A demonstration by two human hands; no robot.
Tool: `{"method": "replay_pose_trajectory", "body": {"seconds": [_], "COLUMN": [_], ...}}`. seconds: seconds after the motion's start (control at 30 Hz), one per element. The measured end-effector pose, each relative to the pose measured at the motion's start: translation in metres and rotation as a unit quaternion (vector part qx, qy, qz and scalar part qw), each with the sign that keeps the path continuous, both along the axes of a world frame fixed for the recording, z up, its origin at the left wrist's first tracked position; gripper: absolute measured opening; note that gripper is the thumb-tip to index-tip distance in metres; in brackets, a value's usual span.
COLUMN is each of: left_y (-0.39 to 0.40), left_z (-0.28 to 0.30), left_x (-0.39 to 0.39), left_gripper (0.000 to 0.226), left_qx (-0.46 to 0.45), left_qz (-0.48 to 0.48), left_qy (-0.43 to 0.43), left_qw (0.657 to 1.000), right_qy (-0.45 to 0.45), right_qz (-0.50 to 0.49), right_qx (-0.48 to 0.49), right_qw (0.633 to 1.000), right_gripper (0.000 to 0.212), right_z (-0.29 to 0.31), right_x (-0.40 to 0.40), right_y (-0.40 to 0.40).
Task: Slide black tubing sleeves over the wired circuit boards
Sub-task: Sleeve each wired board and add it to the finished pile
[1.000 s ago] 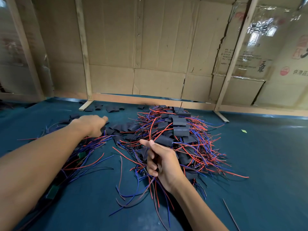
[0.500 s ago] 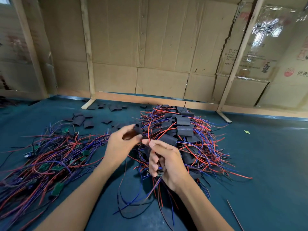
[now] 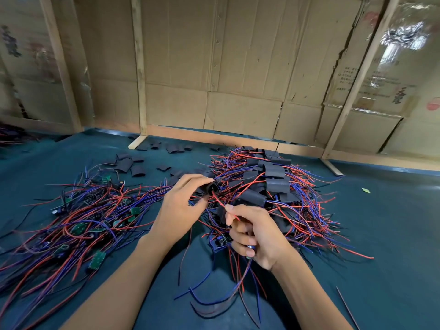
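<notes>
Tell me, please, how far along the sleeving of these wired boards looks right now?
Done: the pile of sleeved boards on the right. In hand: the left hand pinches a black sleeve while the right hand feeds a red wire toward it. Left: the heap of bare green boards on the left, with loose sleeves waiting behind it.

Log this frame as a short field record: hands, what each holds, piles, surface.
left hand: pinches a black sleeve
right hand: grips a wired board, pinching its red wire
unsleeved pile: left, green boards showing
sleeved pile: right of centre
loose sleeves: far left
surface: dark teal mat
backdrop: cardboard wall
</notes>
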State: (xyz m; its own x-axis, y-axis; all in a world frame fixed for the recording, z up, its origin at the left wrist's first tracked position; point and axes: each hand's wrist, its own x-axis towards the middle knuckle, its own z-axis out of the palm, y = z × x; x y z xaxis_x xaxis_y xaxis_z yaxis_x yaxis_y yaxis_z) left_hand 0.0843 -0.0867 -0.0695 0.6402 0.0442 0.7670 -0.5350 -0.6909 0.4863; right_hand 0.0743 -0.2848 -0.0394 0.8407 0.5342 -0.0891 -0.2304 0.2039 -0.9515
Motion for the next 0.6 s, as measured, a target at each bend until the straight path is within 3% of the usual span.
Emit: {"method": "replay_pose_trajectory", "body": {"seconds": [0.27,0.4,0.5,0.6], "left_y": [-0.001,-0.002,-0.003,-0.006], "left_z": [0.003,0.005,0.008,0.013], "left_x": [-0.003,-0.004,-0.006,-0.008], "left_gripper": [0.046,0.047,0.044,0.041], "left_qx": [0.015,0.049,0.107,0.19], "left_qz": [-0.024,-0.042,-0.033,-0.008], "left_qy": [0.001,0.0,-0.023,-0.056], "left_qw": [1.0,0.998,0.993,0.98], "right_qy": [0.008,-0.003,0.015,0.064], "right_qz": [-0.004,0.015,0.017,0.013], "right_qx": [-0.007,-0.042,-0.041,0.024], "right_qw": [1.0,0.999,0.999,0.998], "right_gripper": [0.024,0.034,0.036,0.023], "right_z": [-0.003,-0.005,-0.008,-0.008], "right_x": [0.002,0.002,0.004,0.006], "right_y": [0.001,0.002,0.005,0.006]}}
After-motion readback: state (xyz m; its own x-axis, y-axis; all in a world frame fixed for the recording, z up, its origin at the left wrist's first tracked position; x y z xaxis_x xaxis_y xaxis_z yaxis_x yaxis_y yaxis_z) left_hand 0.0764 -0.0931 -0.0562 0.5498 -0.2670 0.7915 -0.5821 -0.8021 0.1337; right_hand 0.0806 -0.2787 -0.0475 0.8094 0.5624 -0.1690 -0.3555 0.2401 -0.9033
